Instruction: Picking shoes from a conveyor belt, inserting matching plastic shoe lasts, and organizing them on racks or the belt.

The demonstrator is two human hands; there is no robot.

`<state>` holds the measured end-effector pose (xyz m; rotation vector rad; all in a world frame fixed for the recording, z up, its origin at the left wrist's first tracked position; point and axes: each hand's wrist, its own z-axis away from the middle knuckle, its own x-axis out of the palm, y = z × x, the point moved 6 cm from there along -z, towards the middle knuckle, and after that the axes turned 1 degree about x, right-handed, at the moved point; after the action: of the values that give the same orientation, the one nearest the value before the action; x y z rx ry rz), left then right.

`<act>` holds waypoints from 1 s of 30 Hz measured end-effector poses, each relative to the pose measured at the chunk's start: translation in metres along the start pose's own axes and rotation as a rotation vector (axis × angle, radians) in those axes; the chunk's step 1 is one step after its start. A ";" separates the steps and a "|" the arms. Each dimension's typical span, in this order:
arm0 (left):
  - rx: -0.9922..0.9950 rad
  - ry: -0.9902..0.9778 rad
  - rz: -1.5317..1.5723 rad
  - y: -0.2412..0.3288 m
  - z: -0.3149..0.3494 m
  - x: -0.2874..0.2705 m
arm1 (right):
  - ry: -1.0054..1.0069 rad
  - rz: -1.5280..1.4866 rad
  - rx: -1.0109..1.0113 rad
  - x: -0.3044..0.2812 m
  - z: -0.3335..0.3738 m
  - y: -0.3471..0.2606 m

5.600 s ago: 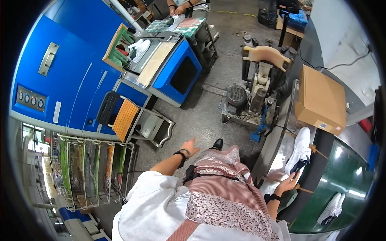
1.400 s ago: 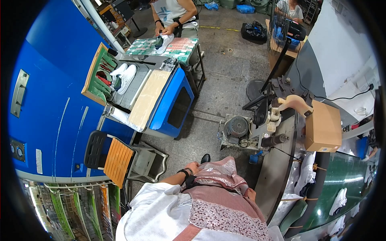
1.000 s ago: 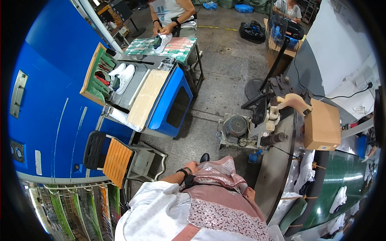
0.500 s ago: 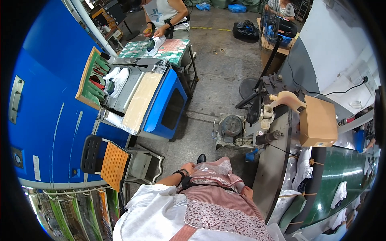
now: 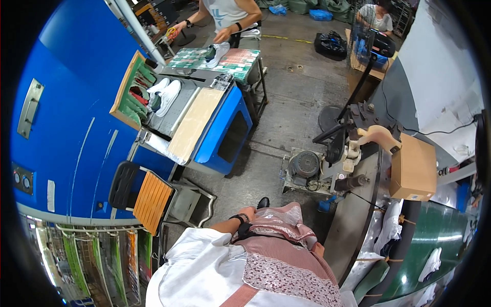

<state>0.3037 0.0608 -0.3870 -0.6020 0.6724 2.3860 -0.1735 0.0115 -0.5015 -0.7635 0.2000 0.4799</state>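
Observation:
My left hand (image 5: 247,213), with dark bands at its wrist, is against the left edge of the pink patterned apron (image 5: 291,261) that I wear. Its fingers are too small and partly hidden to read. At the apron's right side only a bit of my right hand (image 5: 318,249) shows; cloth covers its fingers. Beneath me a black shoe (image 5: 263,202) is on the grey floor. A chair (image 5: 153,202) with an orange slatted seat stands to my left, and an electric motor (image 5: 305,165) sits on a low frame ahead to the right.
A blue machine (image 5: 220,138) with white shoes (image 5: 168,97) on its top stands ahead left. Behind it, a co-worker (image 5: 230,15) is at a checkered table (image 5: 245,61). A cardboard box (image 5: 413,169) and a green conveyor belt (image 5: 424,225) are on the right.
The scene has shifted right in view, and slightly downward in most places. The co-worker's hands have parted from the shoe; one reaches left with a small yellow object. My hands remain by the apron.

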 end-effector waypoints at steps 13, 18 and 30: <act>-0.022 -0.008 0.032 -0.005 0.003 0.001 | -0.023 0.084 -0.053 0.000 -0.018 -0.002; -0.029 -0.005 0.057 -0.005 0.003 0.002 | -0.038 0.043 -0.047 0.002 -0.022 0.001; -0.009 0.017 -0.009 -0.001 0.002 0.002 | -0.035 0.078 -0.066 -0.001 -0.025 0.003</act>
<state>0.3025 0.0632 -0.3865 -0.6278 0.6654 2.3798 -0.1757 -0.0044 -0.5211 -0.8134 0.1829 0.5753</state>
